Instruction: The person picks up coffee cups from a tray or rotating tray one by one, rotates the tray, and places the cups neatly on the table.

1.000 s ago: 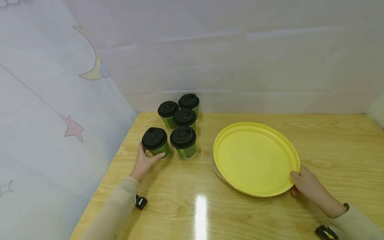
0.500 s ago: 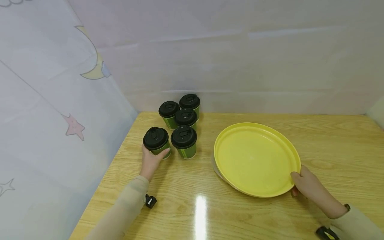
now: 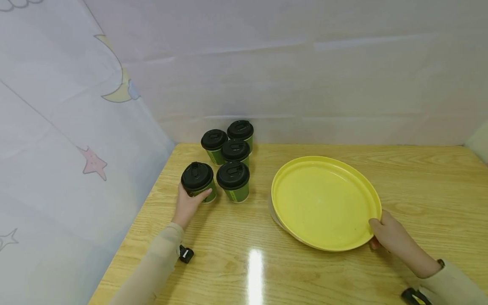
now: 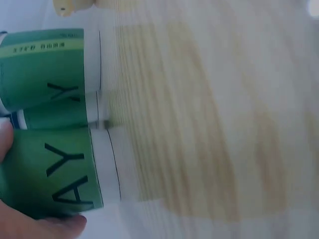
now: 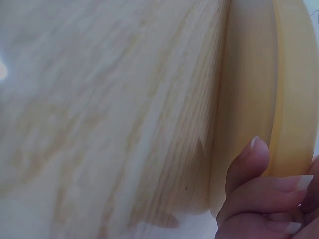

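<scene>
My left hand (image 3: 187,208) holds a green paper coffee cup (image 3: 197,175) with a black lid, thumb on the near right side and fingers on the left. The cup stands upright at the front left of a group. In the left wrist view, dark letters show on this green cup (image 4: 65,169), with a fingertip and the thumb (image 4: 55,228) at its sides. On the right, my right hand (image 3: 394,235) grips the rim of a round yellow tray (image 3: 324,203), thumb on top. Curled fingers (image 5: 254,191) show below the rim in the right wrist view.
Several matching lidded cups (image 3: 233,174) stand close together beside and behind the held one. A paler edge (image 3: 275,216) shows under the tray's left side; its kind is unclear. The wooden table (image 3: 213,262) meets a pale cloth wall (image 3: 289,93) at the back.
My left hand and forearm shift slightly right, then a little back left, around the cup. The cup stays almost in place. The right hand and the tray hold still.
</scene>
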A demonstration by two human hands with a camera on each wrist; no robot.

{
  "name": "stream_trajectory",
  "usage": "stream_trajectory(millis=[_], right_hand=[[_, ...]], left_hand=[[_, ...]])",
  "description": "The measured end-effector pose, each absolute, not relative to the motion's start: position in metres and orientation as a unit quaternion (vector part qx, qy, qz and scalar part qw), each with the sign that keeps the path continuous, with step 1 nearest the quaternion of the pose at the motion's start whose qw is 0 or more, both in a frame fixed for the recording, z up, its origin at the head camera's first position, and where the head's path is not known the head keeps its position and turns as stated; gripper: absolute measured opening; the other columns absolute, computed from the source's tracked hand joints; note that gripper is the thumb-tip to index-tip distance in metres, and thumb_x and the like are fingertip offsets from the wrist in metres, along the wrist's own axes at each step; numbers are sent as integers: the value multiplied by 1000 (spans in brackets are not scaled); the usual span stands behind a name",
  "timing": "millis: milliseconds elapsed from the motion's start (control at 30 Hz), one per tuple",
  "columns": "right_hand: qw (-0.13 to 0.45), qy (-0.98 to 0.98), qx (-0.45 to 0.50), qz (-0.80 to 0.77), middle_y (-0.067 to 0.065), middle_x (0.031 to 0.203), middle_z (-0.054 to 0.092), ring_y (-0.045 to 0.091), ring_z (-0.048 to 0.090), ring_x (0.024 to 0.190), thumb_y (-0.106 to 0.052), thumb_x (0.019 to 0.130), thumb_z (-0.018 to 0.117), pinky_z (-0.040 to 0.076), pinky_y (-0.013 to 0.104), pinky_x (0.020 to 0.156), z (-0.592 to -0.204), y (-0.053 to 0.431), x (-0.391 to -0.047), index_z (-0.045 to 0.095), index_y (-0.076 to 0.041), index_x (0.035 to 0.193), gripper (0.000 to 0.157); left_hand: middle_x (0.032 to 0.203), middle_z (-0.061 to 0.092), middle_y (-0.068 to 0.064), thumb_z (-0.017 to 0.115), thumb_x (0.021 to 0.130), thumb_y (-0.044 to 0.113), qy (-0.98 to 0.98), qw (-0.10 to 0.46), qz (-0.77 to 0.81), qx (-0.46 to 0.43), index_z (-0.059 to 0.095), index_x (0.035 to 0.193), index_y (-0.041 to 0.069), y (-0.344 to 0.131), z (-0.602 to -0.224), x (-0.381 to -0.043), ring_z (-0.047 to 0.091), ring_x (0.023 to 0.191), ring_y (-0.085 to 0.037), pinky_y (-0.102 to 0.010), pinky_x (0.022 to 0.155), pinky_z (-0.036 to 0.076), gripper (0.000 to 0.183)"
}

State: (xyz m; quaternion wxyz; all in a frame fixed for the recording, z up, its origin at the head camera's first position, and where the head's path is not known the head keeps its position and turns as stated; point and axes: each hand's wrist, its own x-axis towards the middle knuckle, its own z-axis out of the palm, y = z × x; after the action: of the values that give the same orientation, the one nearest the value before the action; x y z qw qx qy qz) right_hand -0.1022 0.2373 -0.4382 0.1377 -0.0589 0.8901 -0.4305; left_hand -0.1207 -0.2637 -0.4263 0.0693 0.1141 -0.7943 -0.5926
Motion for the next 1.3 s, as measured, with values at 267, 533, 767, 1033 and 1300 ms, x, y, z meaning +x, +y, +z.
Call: stream_trajectory(millis=[267,533,767,1033,1300], right_hand=[[137,888,-62,-434,8,53,52,11,38,38,-5,96,24,37,26,33,-439,237,-103,50,3,87,28],[134,888,-66,-435,7,52,52,10,37,36,-4,96,25,37,26,32,-440,238,-105,51,3,85,29],[133,887,-67,-437,7,52,52,10,37,36,-4,97,25,37,26,32,-441,237,-104,51,3,85,29],[133,885,-72,-439,6,52,52,10,38,37,-6,98,24,37,25,32,-440,238,-103,50,3,86,29],[139,888,-61,-434,8,54,52,11,38,38,-6,98,24,37,25,33,-437,238,-101,48,5,90,27]], left_hand=[[147,25,-17,74,89,24,-819,11,-572,45,14,151,9,-287,-425,-123,35,133,-33,-52,110,31,87],[143,32,-18,74,88,21,-826,0,-563,25,21,151,10,-297,-423,-128,40,127,-33,-51,106,35,83],[151,27,-16,73,89,19,-822,-14,-569,6,15,154,13,-302,-423,-130,33,137,-34,-53,113,26,87],[158,13,-16,76,87,21,-828,45,-555,66,3,154,11,-280,-425,-117,12,146,-31,-57,116,10,100],[156,15,-20,77,86,24,-813,101,-558,136,2,154,6,-255,-424,-116,16,144,-35,-56,115,17,103]])
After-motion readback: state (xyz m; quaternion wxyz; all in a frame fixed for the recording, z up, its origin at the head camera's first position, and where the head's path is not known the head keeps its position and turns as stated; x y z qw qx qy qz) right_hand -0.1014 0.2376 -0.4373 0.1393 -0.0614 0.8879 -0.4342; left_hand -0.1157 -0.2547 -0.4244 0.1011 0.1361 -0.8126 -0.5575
